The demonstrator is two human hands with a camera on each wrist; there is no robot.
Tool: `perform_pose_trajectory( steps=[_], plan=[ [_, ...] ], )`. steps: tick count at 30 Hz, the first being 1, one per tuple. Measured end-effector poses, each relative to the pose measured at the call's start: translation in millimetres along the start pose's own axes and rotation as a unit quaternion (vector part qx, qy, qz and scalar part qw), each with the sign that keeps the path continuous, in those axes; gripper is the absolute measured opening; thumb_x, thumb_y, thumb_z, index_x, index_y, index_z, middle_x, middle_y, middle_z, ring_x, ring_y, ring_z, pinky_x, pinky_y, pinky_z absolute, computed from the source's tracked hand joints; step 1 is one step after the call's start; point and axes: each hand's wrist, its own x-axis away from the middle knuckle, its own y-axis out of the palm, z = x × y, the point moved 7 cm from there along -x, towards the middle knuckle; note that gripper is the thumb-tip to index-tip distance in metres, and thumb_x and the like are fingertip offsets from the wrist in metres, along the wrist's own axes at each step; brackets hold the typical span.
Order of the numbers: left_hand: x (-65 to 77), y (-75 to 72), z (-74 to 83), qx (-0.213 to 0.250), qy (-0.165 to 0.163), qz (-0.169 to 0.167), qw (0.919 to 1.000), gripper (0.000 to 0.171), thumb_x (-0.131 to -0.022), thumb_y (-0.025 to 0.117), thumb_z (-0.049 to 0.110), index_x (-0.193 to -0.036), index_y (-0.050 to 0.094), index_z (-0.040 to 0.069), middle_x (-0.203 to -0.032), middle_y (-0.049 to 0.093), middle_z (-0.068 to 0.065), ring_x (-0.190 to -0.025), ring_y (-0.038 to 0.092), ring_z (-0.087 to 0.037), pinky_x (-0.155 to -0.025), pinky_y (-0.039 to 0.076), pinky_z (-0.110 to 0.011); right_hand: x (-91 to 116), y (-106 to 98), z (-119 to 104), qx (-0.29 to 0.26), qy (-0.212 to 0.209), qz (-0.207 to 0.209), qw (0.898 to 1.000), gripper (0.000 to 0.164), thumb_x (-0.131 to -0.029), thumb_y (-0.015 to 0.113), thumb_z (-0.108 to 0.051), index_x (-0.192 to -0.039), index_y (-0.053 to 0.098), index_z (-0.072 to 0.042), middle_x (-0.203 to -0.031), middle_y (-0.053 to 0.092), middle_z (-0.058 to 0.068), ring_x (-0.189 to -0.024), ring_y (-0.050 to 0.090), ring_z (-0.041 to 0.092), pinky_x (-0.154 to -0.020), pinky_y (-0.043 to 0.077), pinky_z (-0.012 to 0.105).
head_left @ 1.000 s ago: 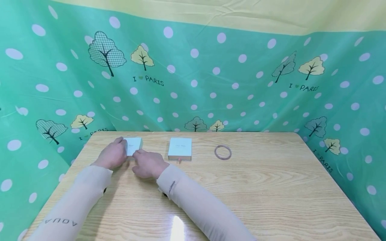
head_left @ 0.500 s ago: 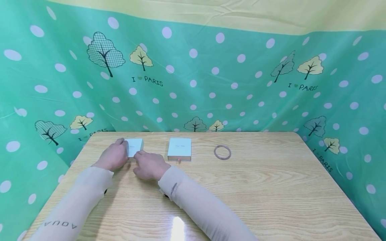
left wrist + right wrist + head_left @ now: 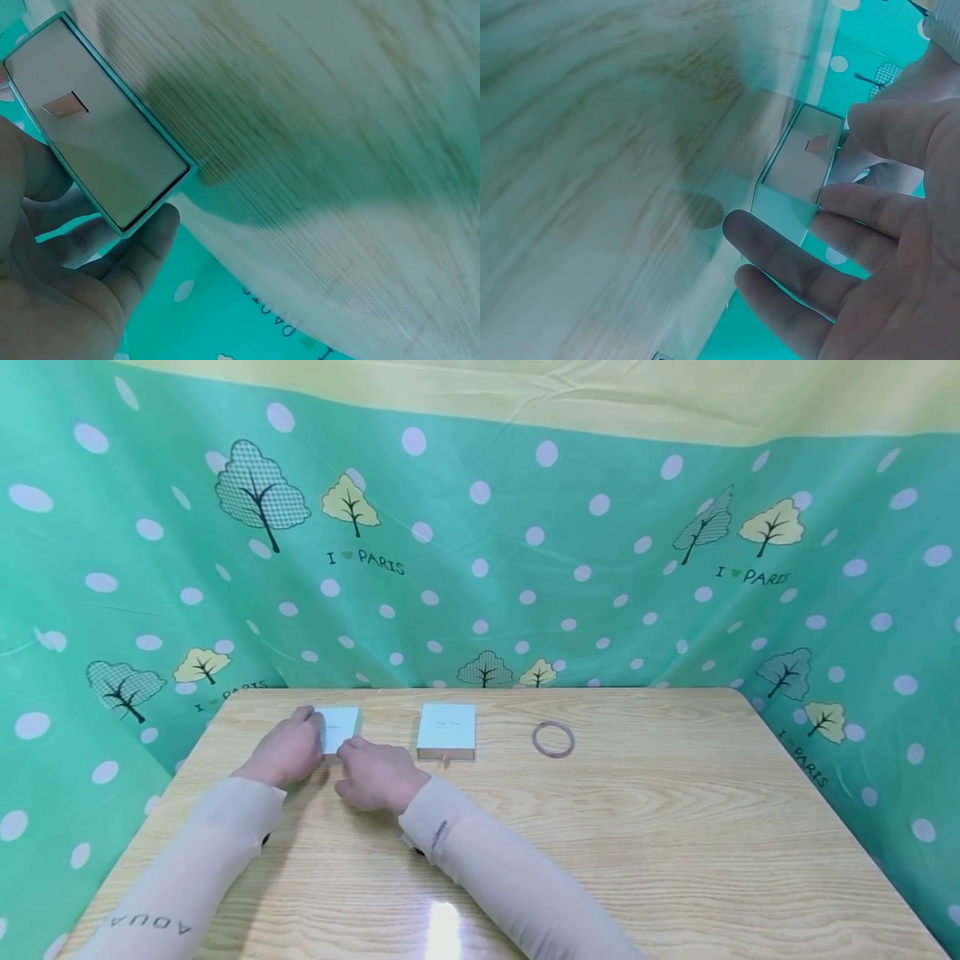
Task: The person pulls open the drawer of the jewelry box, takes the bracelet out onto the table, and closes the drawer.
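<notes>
A flat pale-blue box [image 3: 341,727] lies at the left back of the table. Its front side in the left wrist view shows a beige inner drawer [image 3: 97,135] with a small ribbon tab [image 3: 66,106]. My left hand [image 3: 288,747] holds the box from its left side, fingers bent about the edge. At the right front corner, my right hand [image 3: 380,777] touches it with fairly straight fingers; in the right wrist view two lower fingers [image 3: 787,262] stretch out apart from the box. The left hand partly covers the box's left side.
A second pale-blue box [image 3: 447,727] stands to the right of the hands, a small ribbon tab at its front. Farther right lies a brownish-mauve ring [image 3: 553,739]. The wooden table [image 3: 600,852] ends at a green dotted curtain [image 3: 525,568].
The left box has slid a little to the right and slightly toward me, both hands moving along with it. The second box and the ring stay put.
</notes>
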Motion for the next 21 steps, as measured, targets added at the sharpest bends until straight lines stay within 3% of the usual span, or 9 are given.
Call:
perform_pose_trajectory(
  steps=[11,21],
  plan=[
    [3.0,-1.0,9.0,-0.004,0.003,0.002,1.0000,0.049,-0.091,0.050,0.000,-0.132,0.035,-0.023,-0.135,0.032,-0.042,-0.109,0.049,-0.056,-0.090,0.045,-0.058,8,0,3,-0.003,-0.016,0.010,1.000,0.045,-0.095,0.052,-0.045,-0.134,0.049,-0.025,-0.136,0.046,-0.013,-0.097,0.053,0.003,-0.069,0.051,0.027],
    [4.9,-2.5,15.8,-0.005,0.009,0.011,0.9999,0.049,-0.090,0.053,0.000,-0.130,0.037,-0.023,-0.133,0.034,-0.042,-0.105,0.052,-0.055,-0.088,0.046,-0.057,12,0,7,-0.016,-0.020,0.018,1.000,0.043,-0.094,0.055,-0.044,-0.131,0.052,-0.023,-0.128,0.051,-0.013,-0.092,0.054,0.004,-0.069,0.051,0.028]
  ],
)
